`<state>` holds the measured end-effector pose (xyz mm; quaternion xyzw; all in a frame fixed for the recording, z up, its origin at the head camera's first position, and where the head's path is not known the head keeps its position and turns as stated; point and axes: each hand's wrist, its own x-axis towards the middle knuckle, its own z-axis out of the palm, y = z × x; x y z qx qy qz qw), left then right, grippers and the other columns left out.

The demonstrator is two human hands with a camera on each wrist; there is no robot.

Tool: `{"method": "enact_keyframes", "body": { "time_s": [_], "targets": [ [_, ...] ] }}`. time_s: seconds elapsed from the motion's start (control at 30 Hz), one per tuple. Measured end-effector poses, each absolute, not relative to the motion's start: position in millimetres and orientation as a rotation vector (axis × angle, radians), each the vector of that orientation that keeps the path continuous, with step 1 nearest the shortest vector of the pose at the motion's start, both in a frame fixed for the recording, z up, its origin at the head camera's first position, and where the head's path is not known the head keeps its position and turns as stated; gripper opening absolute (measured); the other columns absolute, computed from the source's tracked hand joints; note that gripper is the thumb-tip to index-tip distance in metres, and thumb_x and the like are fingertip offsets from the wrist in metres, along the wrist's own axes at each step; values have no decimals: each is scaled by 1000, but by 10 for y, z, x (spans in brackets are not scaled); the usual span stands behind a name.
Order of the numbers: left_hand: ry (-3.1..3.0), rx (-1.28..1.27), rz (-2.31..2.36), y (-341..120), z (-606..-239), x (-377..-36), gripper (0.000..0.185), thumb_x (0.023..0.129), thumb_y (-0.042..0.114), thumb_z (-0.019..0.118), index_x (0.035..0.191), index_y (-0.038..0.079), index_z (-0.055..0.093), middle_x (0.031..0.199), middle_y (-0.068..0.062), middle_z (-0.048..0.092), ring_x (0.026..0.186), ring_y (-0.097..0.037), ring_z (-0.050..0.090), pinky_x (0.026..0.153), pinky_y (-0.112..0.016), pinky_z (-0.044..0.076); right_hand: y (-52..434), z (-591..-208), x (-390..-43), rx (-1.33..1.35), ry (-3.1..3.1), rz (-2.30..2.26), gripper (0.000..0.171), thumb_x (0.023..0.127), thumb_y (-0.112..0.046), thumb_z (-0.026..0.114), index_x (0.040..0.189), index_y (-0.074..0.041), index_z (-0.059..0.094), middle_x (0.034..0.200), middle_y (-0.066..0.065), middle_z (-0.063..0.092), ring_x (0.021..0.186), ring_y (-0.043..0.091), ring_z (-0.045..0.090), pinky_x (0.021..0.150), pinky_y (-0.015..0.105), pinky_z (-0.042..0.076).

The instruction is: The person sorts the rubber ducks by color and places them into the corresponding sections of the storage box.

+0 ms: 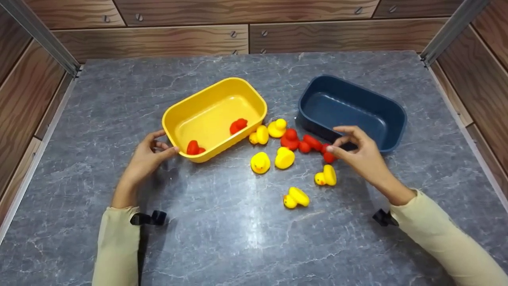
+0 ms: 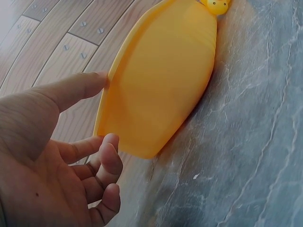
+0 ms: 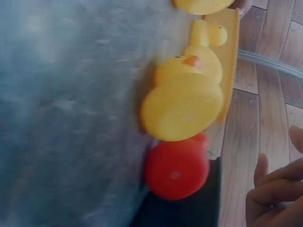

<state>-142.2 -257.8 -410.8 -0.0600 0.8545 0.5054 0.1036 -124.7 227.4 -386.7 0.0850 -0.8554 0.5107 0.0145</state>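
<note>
My left hand (image 1: 143,159) holds the left end of a yellow container (image 1: 216,149), thumb and index finger on its rim; the left wrist view shows its other fingers loosely curled. Two red rubber ducks lie inside, one near the front left (image 1: 193,148) and one farther right (image 1: 239,126). My right hand (image 1: 364,155) hovers with thumb and index finger apart, just over a red duck (image 1: 328,155) by the dark blue container (image 1: 345,113). Nothing shows between those fingers in the right wrist view. Two more red ducks, one upright (image 1: 290,140) and one toppled (image 1: 310,143), lie beside it.
Several yellow ducks lie between and in front of the containers, including a toppled duck (image 1: 297,198) nearest me and another (image 1: 326,175) below the right hand. The dark blue container holds nothing visible. Wood-patterned panels (image 1: 190,39) border the grey marbled table (image 1: 222,238).
</note>
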Motion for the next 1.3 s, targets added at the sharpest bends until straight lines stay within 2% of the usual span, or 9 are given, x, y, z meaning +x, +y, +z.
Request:
{"method": "enact_keyframes", "body": {
  "time_s": [0.23, 0.37, 0.6, 0.8, 1.03, 1.3],
  "targets": [
    [2520, -167, 1506, -2579, -4095, -1418, 73, 88, 29, 70, 146, 3, 33, 97, -4, 50, 71, -8, 49, 61, -20, 44, 2364, -3977, -1184, 223, -2727, 1546, 44, 87, -12, 72, 125, 0, 55, 80, -14, 60, 73, 4, 56, 63, 15, 45],
    [2530, -144, 1498, -2586, -4098, -1424, 73, 88, 29, 70, 145, 3, 34, 95, -2, 50, 73, -7, 48, 61, -18, 43, 2407, -4026, -1168, 196, -2804, 1500, 46, 87, -15, 72, 127, 0, 54, 79, -8, 61, 75, 3, 55, 68, 16, 44],
    [2537, -150, 1489, -2591, -4106, -1431, 73, 87, 30, 71, 146, 4, 35, 95, -2, 49, 74, -7, 48, 63, -17, 42, 2443, -4085, -1189, 182, -2916, 1408, 51, 88, -21, 71, 130, 0, 51, 81, 3, 63, 73, 5, 54, 66, 17, 43],
    [2541, -145, 1495, -2586, -4109, -1428, 74, 87, 30, 71, 146, 3, 35, 95, -2, 50, 74, -7, 48, 62, -17, 43, 2457, -4107, -1215, 146, -3006, 1330, 57, 89, -29, 70, 134, -2, 48, 83, 5, 64, 71, 9, 53, 64, 20, 40],
    [2529, -165, 1495, -2582, -4101, -1429, 74, 87, 31, 72, 146, 5, 35, 95, -1, 51, 73, -7, 48, 61, -18, 43, 2459, -4121, -1254, 130, -3065, 1229, 64, 88, -32, 71, 138, -1, 45, 87, 10, 65, 69, 8, 51, 62, 21, 38],
    [2521, -163, 1504, -2590, -4109, -1431, 74, 87, 29, 72, 146, 5, 34, 94, -1, 51, 73, -7, 49, 62, -18, 43, 2433, -4134, -1298, 138, -3146, 1125, 68, 88, -35, 70, 139, 2, 43, 90, 13, 67, 73, 15, 53, 63, 22, 38]
  ]
}}
